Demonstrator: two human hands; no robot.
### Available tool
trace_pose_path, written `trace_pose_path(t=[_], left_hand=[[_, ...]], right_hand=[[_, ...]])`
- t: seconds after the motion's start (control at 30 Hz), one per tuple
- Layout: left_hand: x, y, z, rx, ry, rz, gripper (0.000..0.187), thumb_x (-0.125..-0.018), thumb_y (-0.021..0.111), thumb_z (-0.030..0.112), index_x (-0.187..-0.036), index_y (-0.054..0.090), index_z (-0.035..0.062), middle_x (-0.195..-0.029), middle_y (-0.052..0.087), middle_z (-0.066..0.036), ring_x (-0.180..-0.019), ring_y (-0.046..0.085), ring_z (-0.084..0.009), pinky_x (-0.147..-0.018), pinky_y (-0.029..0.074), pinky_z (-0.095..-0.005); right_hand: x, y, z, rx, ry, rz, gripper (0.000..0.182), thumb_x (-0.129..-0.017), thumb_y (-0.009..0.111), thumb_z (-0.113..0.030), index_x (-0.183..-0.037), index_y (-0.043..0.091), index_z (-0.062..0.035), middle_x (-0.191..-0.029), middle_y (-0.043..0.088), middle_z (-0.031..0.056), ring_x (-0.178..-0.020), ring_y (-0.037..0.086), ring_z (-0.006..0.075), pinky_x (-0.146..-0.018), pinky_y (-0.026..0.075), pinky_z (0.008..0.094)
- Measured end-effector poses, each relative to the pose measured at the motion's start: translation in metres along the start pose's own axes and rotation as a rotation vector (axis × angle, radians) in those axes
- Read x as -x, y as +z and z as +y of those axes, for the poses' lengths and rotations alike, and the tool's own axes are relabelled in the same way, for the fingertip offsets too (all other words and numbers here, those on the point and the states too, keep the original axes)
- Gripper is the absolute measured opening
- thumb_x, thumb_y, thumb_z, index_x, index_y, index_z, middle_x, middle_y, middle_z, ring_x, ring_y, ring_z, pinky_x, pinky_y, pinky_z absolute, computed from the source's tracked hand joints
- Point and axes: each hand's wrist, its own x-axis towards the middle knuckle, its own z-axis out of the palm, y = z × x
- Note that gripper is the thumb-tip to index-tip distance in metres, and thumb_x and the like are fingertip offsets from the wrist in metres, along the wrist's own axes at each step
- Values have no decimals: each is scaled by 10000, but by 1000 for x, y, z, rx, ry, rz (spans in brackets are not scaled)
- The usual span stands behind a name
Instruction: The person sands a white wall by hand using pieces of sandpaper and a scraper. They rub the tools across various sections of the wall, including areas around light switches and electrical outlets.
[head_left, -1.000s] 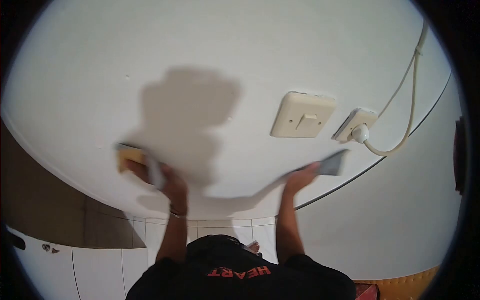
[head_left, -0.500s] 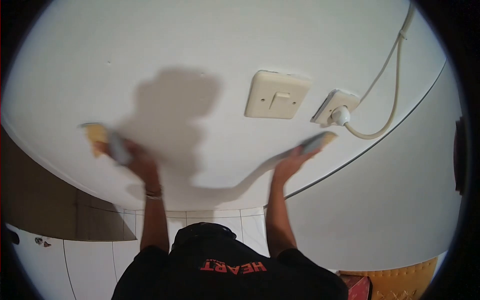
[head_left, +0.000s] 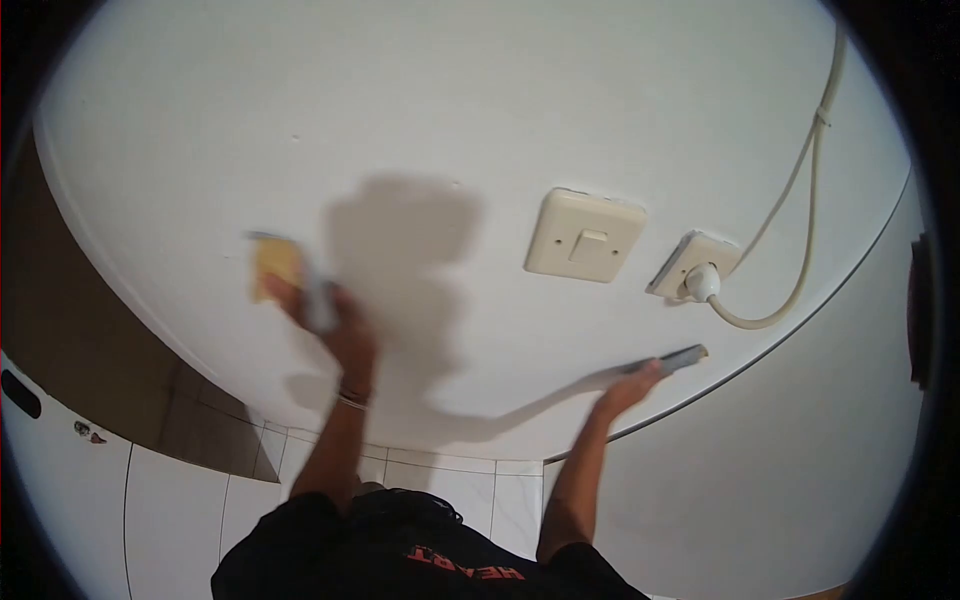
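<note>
My left hand (head_left: 350, 325) is closed around a yellow-and-grey pad (head_left: 277, 262), pressed close to the white wall (head_left: 480, 90). Motion blurs the pad, and a thin band circles this wrist. On the other side, my right hand (head_left: 632, 384) grips a flat grey pad (head_left: 682, 359) with a bit of yellow at its tip. That pad is seen almost edge-on, right at the wall below the power socket (head_left: 672, 268). A light switch (head_left: 588, 235) sits between the two hands, higher up.
A white plug (head_left: 703, 281) is in the socket, and its cable (head_left: 806, 220) loops up the right side. Dark shadows of my head and arms fall on the wall. White floor tiles (head_left: 440, 480) and a grey panel (head_left: 740, 490) lie beyond the wall's edge.
The view has shifted, so the switch and socket appear lower and further right. My right hand has moved down, away from the socket; my left hand has moved slightly up the wall.
</note>
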Motion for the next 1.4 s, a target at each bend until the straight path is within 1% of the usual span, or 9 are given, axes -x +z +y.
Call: trace_pose_path(t=[0.1, 0.23, 0.5, 0.57, 0.7, 1.03, 1.17, 1.27, 1.4], left_hand=[[56, 7, 54, -257, 300, -252, 547, -926, 348, 306, -1386, 201, 48, -1427, 23, -279, -1330, 28, -414, -1056, 30, -511], [3, -19, 5, -267, 224, -167, 556, -939, 280, 363, -1389, 197, 47, -1429, 52, -271, -1332, 44, -402, -1059, 41, -502], [-142, -120, -184, 321, -333, 126, 571, -946, 387, 324, -1321, 252, -85, -1373, 263, -220, -1247, 312, -266, -1027, 236, -334], [-117, -100, -144, 9, -9, 179, 596, -941, 371, 295, -1377, 127, -31, -1432, 118, -228, -1332, 135, -317, -1070, 121, -406], [-79, -109, -125, -230, 182, -180, 637, -920, 337, 398, -1400, 122, 37, -1432, 32, -265, -1332, 20, -402, -1057, 38, -511], [-244, -150, -145, -21, 195, 157, 689, -924, 387, 396, -1352, 140, -84, -1425, 134, -232, -1321, 151, -350, -1071, 129, -432], [-155, -144, -156, -235, 402, -149, 524, -937, 343, 373, -1380, 271, 104, -1437, 117, -223, -1331, 111, -377, -1056, 95, -509], [-190, -162, -171, -318, 335, -114, 564, -937, 349, 388, -1348, 285, 6, -1421, 153, -240, -1319, 169, -355, -1066, 108, -468], [-270, -182, -199, 106, -54, 171, 606, -937, 423, 314, -1317, 215, -110, -1301, 332, -299, -1163, 401, -350, -993, 287, -371]], right_hand=[[108, 21, -53, 692, -341, -118, 523, -908, 423, -228, -1297, 293, 98, -1390, 212, 275, -1294, 210, 387, -1067, 131, 425], [163, 16, 23, 471, -782, -580, 610, -857, 487, -106, -1367, 177, 20, -1426, 119, 253, -1325, 31, 426, -1064, 68, 508], [124, 60, -66, -272, 208, -72, 536, -950, 336, -278, -1288, 257, 130, -1267, 401, 264, -1159, 417, 333, -986, 320, 345], [202, 91, -100, -161, 265, -2, 455, -930, 360, -203, -1276, 329, 90, -1279, 377, 281, -1224, 351, 335, -1029, 259, 368], [337, 102, -103, 241, -1128, -597, 450, -804, 479, -194, -1243, 491, -96, -1417, 217, 211, -1347, 106, 337, -1064, 19, 517], [254, 142, -233, -152, -600, -203, 668, -880, 461, -240, -1369, 118, 57, -1423, 169, 236, -1334, 142, 334, -1077, 63, 430], [358, 147, -192, 272, -1417, -594, 619, -671, 596, -198, -1276, 468, -181, -1415, 244, 193, -1353, 129, 283, -1064, -1, 529], [321, 155, -215, 183, -1427, -490, 583, -652, 622, -223, -1221, 522, -300, -1399, 289, 181, -1347, 162, 287, -1067, 9, 518], [208, 152, -310, 7, -1063, -101, 501, -818, 498, -119, -1265, 376, 72, -1387, 283, 219, -1317, 190, 365, -1058, 115, 488]])
